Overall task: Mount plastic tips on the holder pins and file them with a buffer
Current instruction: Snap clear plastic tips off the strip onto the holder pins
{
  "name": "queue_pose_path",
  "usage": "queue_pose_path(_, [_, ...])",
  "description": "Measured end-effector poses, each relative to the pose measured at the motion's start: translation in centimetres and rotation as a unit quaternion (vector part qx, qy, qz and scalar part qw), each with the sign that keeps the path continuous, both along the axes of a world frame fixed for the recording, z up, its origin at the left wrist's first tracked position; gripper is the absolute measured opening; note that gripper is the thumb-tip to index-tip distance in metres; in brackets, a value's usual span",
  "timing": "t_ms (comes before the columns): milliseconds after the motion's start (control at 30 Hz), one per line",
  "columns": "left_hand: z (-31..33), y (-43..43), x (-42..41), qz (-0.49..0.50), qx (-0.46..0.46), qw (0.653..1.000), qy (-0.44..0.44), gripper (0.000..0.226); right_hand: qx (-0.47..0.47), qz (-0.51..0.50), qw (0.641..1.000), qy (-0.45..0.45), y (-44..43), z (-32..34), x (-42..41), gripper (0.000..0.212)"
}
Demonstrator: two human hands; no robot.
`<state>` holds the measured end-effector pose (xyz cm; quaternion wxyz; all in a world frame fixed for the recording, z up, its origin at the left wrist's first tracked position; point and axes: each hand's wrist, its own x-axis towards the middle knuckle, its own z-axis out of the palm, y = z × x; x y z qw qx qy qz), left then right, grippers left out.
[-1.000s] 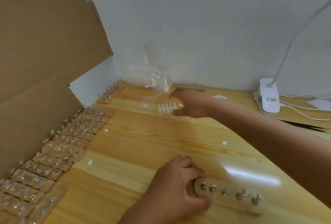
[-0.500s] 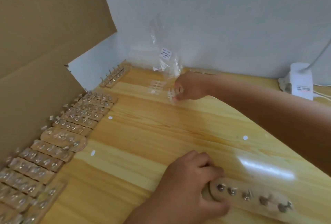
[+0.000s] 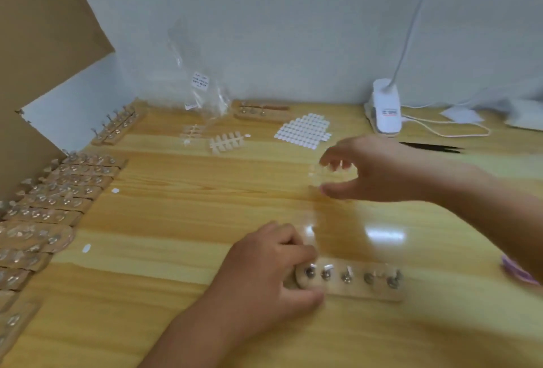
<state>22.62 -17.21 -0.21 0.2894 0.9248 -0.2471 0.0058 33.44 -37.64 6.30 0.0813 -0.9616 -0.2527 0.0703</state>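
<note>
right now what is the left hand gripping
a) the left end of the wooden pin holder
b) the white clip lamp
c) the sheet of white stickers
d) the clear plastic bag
a: the left hand has its fingers and thumb curled round the left end of the wooden pin holder at the near edge of the table.

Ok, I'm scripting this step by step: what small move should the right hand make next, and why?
Probably bring the right hand down to the wooden holder and press a tip onto a pin. It seems to pinch a blurred tip strip, the pins show no tips, and the left hand grips the holder's end.
</note>
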Motion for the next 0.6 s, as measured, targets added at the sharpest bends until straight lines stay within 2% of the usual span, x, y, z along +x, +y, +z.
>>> queue_pose_path(67, [0.2, -1.6, -0.9, -0.012, 0.012, 1.000, -0.003, 0.038, -0.049, -0.017, 0.999, 0.009, -2.1, -1.7, -2.4, 0.046])
queue_pose_path(133, [0.4, -3.3, -1.6, -0.029, 0.044, 0.999, -0.008, 0.038, -0.046, -0.033, 0.998, 0.018, -3.4, -3.0, -4.1, 0.045])
queue_pose_path(233, [0.5, -5.2, -2.3, -0.035, 0.086, 0.996, -0.007, 0.039, -0.003, -0.040, 0.999, -0.004, -5.9, -4.0, -5.5, 0.057])
queue_pose_path(333, [0.7, -6.1, -2.4, -0.027, 0.094, 0.995, -0.004, 0.038, 0.079, -0.060, 0.995, -0.001, -8.6, -4.1, -6.4, 0.050])
queue_pose_path(400, [0.8, -6.5, -2.3, -0.026, 0.093, 0.995, 0.002, 0.040, 0.091, -0.057, 0.994, 0.002, -9.5, -4.6, -6.9, 0.042])
queue_pose_path(500, [0.8, -6.7, -1.5, -0.033, 0.105, 0.994, 0.001, 0.056, 0.136, -0.053, 0.989, -0.014, -9.8, -5.5, -7.1, 0.033])
queue_pose_path(600, [0.4, -6.9, -0.4, -0.062, 0.127, 0.990, -0.003, 0.090, 0.178, -0.048, 0.982, -0.041, -9.9, -5.9, -7.1, 0.023])
